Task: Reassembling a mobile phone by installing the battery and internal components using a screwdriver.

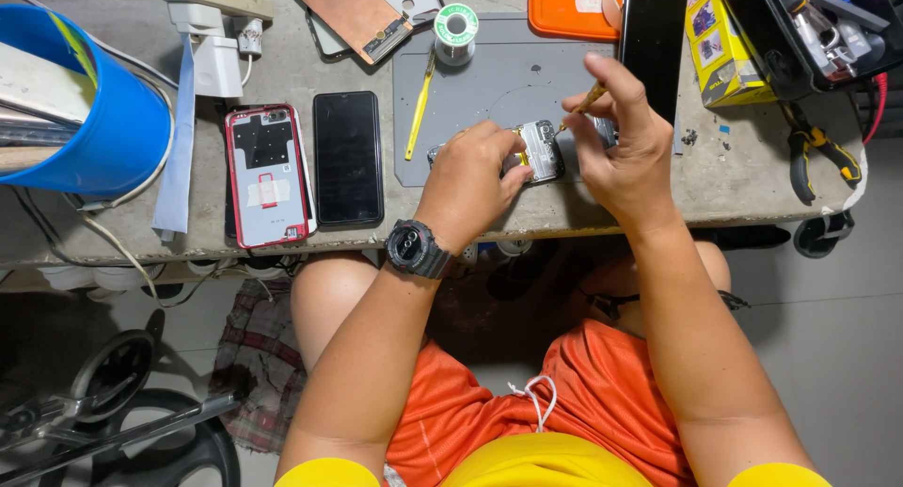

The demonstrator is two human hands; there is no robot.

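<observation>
Left hand [470, 181] grip around opened phone [539, 151], right hand [625, 143] pinching screwdriver [585, 102].

Two hands are seen, the left hand [475, 172] and the right hand [625, 148]. On the bench [734, 181], one opened phone [538, 151], one red-framed phone back [268, 175], one black phone [348, 158], one solder spool [455, 31], one yellow pry tool [419, 106], one blue bucket [108, 120] and one pair of pliers [818, 148] are counted.
</observation>
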